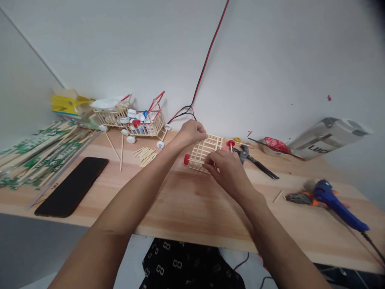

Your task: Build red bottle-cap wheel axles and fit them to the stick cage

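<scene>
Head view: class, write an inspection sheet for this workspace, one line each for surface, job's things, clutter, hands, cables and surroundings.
Surface: wooden table, mostly bare in front.
Job's things: stick frame with red caps, lying under both hands.
Clutter: phone, wrapped chopsticks, loose sticks, two stick carts holding caps, pliers, glue gun, foil bag.
Hands: left hand grips the frame's far edge; right hand pinches its near edge.
Cables: red and black wires run up the wall.
Surroundings: plain white wall; nobody else seen.
</scene>
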`<move>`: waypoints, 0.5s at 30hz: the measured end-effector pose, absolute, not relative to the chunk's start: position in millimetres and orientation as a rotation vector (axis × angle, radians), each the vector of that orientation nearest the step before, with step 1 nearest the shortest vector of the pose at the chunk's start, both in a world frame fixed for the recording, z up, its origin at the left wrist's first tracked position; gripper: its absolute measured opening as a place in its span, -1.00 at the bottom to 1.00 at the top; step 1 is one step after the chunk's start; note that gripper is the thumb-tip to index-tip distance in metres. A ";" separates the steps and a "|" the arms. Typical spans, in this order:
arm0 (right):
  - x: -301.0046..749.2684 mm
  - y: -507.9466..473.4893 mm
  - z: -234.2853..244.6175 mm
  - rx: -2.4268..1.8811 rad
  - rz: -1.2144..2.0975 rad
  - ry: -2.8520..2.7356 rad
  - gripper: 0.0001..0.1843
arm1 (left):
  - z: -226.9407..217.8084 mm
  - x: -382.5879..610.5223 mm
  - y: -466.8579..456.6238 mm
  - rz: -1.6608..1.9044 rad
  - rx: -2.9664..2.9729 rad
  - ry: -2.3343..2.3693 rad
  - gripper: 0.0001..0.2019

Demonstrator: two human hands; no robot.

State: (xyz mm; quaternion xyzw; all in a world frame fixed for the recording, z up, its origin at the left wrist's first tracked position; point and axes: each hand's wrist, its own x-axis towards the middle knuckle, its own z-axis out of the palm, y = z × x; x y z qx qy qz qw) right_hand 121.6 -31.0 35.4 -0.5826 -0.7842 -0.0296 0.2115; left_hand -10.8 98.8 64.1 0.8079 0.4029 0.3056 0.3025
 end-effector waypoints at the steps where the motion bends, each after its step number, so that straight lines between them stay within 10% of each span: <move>1: 121.6 -31.0 35.2 -1.618 -0.078 -2.175 -0.92 | 64.2 -10.9 98.8 0.811 2.138 1.066 -0.95; 15: 122.7 -32.0 35.6 -1.612 -0.137 -2.213 -0.91 | 66.1 -10.6 94.9 0.804 2.124 1.096 -0.94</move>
